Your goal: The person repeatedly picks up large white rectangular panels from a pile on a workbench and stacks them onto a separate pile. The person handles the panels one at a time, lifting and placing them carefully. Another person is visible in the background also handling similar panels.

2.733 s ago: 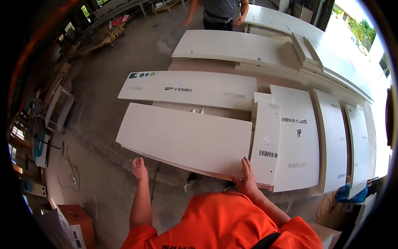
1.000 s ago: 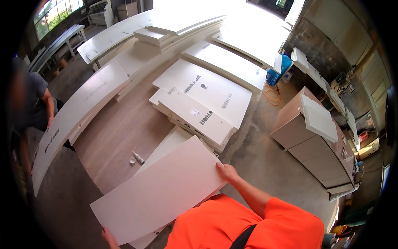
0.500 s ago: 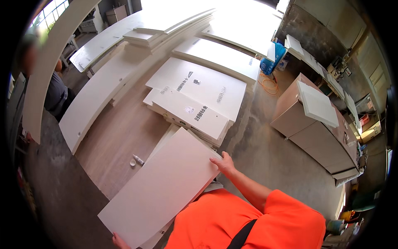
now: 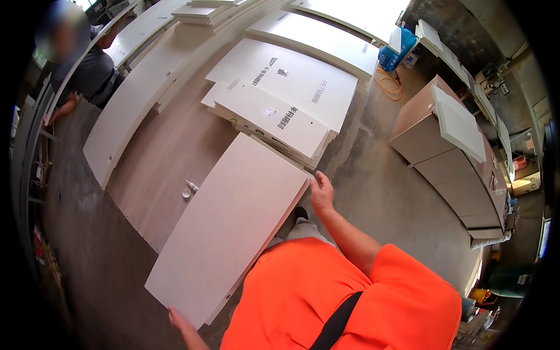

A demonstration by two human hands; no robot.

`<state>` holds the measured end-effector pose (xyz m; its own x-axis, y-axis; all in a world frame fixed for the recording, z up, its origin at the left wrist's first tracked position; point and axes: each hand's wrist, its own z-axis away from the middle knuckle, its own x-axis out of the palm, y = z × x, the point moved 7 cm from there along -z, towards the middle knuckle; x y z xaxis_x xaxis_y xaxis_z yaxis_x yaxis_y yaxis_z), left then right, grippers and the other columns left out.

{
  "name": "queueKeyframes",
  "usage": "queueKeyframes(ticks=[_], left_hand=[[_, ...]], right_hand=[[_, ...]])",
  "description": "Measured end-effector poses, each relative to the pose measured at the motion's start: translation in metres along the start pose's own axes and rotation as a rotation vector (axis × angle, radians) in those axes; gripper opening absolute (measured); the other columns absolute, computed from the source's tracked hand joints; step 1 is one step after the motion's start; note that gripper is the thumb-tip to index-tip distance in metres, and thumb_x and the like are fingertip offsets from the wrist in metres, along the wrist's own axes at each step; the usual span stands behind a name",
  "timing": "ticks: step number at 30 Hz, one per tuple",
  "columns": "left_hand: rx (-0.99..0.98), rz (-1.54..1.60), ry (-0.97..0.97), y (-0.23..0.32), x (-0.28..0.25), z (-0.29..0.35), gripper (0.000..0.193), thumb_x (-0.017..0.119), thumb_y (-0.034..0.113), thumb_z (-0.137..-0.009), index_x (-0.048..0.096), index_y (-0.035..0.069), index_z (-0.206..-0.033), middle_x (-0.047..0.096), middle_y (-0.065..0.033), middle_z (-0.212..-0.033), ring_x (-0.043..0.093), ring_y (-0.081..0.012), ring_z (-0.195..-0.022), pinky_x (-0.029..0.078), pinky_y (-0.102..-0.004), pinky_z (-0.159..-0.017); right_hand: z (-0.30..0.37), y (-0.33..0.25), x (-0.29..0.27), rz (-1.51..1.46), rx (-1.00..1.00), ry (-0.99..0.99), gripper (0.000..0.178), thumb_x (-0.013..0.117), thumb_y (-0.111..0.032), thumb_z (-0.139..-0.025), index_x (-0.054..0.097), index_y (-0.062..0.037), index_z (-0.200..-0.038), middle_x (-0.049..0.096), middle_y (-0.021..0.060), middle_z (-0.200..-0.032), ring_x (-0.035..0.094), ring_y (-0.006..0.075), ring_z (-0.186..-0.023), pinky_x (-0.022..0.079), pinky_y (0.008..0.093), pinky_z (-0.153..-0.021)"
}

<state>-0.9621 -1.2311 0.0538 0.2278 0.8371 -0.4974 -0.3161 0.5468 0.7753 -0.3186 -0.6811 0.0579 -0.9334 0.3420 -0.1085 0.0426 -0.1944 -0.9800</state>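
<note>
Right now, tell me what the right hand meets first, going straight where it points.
Past the plain white panel it touches, the right hand would probably meet the print-topped white panel stack; depth is unclear.

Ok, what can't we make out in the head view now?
All in the head view:
- Left hand: any fingers underneath are hidden by the upper white panel; the forearm is cut off by the lower edge.
- Small bottle: one end appears hidden behind that panel.
- Sticker on the stacked panel: print too small.
- Co-worker's head: blurred.
</note>
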Motion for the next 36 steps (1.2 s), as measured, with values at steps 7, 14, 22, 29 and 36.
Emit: queueKeyframes(ticks=[7, 14, 22, 29, 36], left_hand=[[0.036, -0.108, -0.041, 0.019, 0.007, 0.009, 0.054, 0.058, 0.044, -0.101, 0.063, -0.004, -0.125, 0.068, -0.0136, -0.119, 0.065, -0.0245, -0.103, 0.053, -0.0385, -0.089], [0.013, -0.146, 0.037, 0.015, -0.015, -0.024, 0.060, 0.057, 0.050, -0.101, 0.062, -0.005, -0.127, 0.067, -0.0118, -0.122, 0.064, -0.0221, -0.107, 0.052, -0.0381, -0.093], [-0.223, 0.104, -0.425, 0.022, 0.005, -0.035, 0.074, 0.059, 0.058, -0.098, 0.056, -0.005, -0.137, 0.060, -0.0133, -0.138, 0.058, -0.0267, -0.125, 0.045, -0.0408, -0.107], [-0.029, 0.017, -0.413, 0.066, 0.023, -0.032, 0.075, 0.065, 0.058, -0.094, 0.061, -0.009, -0.128, 0.066, -0.0147, -0.127, 0.062, -0.0238, -0.117, 0.048, -0.0392, -0.101], [0.013, -0.152, -0.152, 0.057, 0.012, -0.046, 0.083, 0.066, 0.063, -0.090, 0.065, -0.013, -0.121, 0.069, -0.0164, -0.120, 0.063, -0.0227, -0.109, 0.049, -0.0368, -0.095]], right_hand=[[0.007, -0.057, 0.035, 0.742, -0.374, -0.252, 0.056, 0.071, -0.039, -0.084, 0.062, -0.0036, -0.126, 0.065, 0.0168, -0.117, 0.059, 0.0354, -0.112, 0.045, 0.0462, -0.097], [0.065, -0.046, 0.010, 0.767, -0.271, -0.338, 0.067, 0.076, -0.042, -0.081, 0.058, 0.0023, -0.129, 0.061, 0.0205, -0.119, 0.057, 0.0365, -0.111, 0.045, 0.0457, -0.097], [0.006, 0.016, -0.021, 0.261, 0.350, -0.141, 0.063, 0.071, -0.044, -0.094, 0.054, 0.0034, -0.132, 0.066, 0.0116, -0.114, 0.067, 0.0184, -0.090, 0.055, 0.0313, -0.073], [-0.026, 0.036, 0.008, 0.248, 0.544, -0.114, 0.060, 0.075, -0.040, -0.092, 0.058, 0.0113, -0.119, 0.069, 0.0170, -0.099, 0.067, 0.0237, -0.081, 0.054, 0.0364, -0.069], [0.012, 0.022, 0.000, 0.594, 0.392, -0.290, 0.077, 0.053, -0.062, -0.097, 0.068, 0.0131, -0.093, 0.070, 0.0193, -0.090, 0.063, 0.0257, -0.082, 0.050, 0.0418, -0.075]])
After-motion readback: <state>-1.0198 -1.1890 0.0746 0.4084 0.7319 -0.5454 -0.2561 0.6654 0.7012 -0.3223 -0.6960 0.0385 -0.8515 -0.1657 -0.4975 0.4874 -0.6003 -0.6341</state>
